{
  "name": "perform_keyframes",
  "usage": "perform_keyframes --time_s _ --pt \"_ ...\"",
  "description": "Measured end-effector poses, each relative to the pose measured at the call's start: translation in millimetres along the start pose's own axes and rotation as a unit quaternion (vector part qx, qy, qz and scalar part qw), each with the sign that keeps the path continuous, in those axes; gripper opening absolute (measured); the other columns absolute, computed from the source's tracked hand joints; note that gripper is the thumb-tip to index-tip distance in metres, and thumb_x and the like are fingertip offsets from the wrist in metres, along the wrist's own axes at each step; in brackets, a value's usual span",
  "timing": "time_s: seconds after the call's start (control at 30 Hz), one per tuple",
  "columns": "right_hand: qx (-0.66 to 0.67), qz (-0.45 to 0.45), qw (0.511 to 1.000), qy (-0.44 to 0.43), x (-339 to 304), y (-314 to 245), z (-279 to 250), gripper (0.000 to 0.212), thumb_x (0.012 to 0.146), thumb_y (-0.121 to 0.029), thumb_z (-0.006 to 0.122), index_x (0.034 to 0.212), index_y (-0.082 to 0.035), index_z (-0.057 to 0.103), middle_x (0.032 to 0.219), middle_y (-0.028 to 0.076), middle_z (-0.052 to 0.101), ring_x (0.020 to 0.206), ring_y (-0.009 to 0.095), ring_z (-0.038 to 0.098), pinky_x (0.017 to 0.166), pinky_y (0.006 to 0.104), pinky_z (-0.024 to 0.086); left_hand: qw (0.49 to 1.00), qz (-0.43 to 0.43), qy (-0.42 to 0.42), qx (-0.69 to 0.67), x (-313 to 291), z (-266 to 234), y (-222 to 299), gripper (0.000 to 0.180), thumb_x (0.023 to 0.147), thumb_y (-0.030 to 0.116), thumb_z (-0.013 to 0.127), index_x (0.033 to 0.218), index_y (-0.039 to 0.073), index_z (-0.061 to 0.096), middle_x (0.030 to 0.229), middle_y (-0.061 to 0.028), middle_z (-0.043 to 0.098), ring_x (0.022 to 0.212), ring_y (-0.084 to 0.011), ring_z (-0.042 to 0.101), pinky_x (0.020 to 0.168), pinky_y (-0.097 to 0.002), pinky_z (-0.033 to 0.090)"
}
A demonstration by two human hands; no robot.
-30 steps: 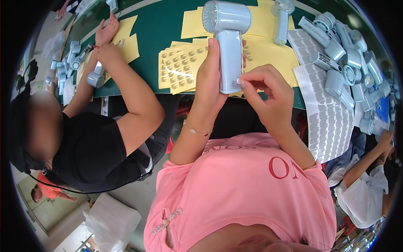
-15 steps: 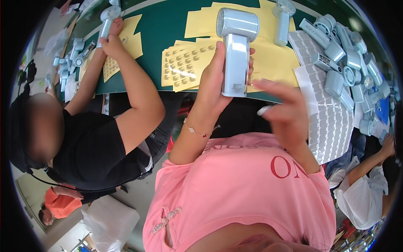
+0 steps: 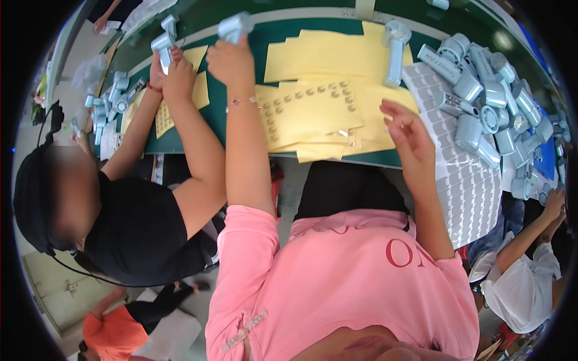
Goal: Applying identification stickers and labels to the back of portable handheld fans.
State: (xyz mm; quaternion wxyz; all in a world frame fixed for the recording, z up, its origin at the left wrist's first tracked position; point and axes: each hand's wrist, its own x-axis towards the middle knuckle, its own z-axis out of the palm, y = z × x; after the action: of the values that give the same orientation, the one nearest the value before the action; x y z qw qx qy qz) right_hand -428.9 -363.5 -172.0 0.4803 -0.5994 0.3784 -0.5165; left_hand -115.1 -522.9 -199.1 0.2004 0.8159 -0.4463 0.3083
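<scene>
My left hand [image 3: 232, 62] is stretched out over the far left of the table, closed round a pale blue handheld fan [image 3: 236, 26]. The fan's round head shows above my fingers, a little blurred; its handle is hidden by my hand. My right hand [image 3: 410, 141] hovers by the table's front edge, fingers loosely bent and apart, holding nothing. It is nearest to the yellow sticker sheets [image 3: 310, 114], which lie in a loose stack with small printed labels along part of the top one. Another handheld fan [image 3: 394, 57] lies on the sheets at the back right.
On the right, many pale blue fans [image 3: 481, 90] are heaped on white sheets with grey stickers [image 3: 463, 192]. To my left a co-worker's hands [image 3: 174, 69] hold a fan beside more yellow sheets. Green tabletop [image 3: 198, 129] shows between the two places.
My left hand has carried the fan from in front of me to the far left. My right hand, blurred before, has slowed away from the fan. The co-worker's fan is now held lower.
</scene>
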Motion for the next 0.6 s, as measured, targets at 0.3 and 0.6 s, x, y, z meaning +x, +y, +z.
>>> perform_keyframes --time_s 0.3,0.6 --pt "-0.053 0.055 0.995 0.065 -18.5 1.6 -48.6 0.005 0.086 -0.001 0.047 0.088 0.0 0.051 0.114 0.015 0.049 0.101 0.021 0.053 0.085 0.0292 0.042 0.997 0.072 0.01 -0.026 54.1 41.4 17.6 0.073 0.062 0.056 0.068 0.107 0.0 0.052 0.124 -0.0182 0.042 0.117 -0.0328 0.039 0.088 -0.0523 0.037" --pt "-0.068 0.082 0.987 0.124 -7.6 -6.8 -59.6 0.003 0.085 -0.002 0.05 0.084 0.0 0.051 0.104 0.016 0.049 0.077 0.017 0.057 0.075 0.0286 0.046 0.953 0.111 -0.251 -0.132 223.3 212.8 87.8 0.072 0.054 0.041 0.078 0.109 0.0 0.054 0.117 -0.0226 0.05 0.111 -0.0367 0.047 0.09 -0.0452 0.041"
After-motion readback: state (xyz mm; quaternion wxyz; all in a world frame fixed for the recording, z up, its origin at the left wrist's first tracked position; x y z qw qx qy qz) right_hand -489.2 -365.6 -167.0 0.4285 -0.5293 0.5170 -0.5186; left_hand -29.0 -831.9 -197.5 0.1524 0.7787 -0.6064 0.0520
